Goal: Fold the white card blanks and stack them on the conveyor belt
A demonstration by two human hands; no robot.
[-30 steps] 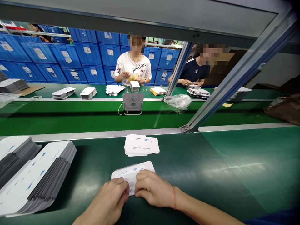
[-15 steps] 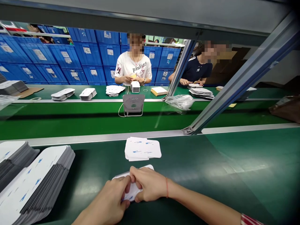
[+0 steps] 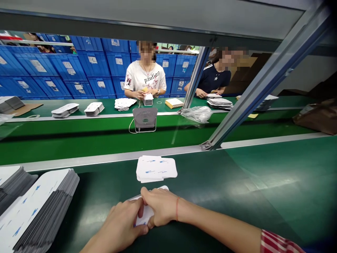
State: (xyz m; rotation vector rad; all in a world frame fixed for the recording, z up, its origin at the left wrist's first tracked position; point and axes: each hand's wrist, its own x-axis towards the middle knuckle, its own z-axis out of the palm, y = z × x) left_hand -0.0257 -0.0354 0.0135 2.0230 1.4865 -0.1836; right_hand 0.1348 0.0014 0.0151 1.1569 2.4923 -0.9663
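Near the bottom centre, my left hand (image 3: 125, 221) and my right hand (image 3: 160, 205) are both closed on a white card (image 3: 144, 215) with blue print. Their fingers meet over its upper part and the thumbs press at its lower edge. Whether it is one card or a small stack is hidden by the hands. Just beyond, a few white cards (image 3: 156, 169) lie overlapped on the dark green table (image 3: 105, 189). Tall stacks of similar cards (image 3: 34, 207) with grey edges stand at the left.
A metal rail (image 3: 79, 159) borders the table, with a green belt (image 3: 65, 140) behind it. A slanted metal post (image 3: 252, 80) rises at the right. Across the belt are a small fan (image 3: 145, 118), card stacks (image 3: 64, 109), a plastic bag (image 3: 197, 114) and two people working.
The whole view has shifted slightly, so most things appear further left. Both hands keep their hold on the white card, with hardly any change in their pose.
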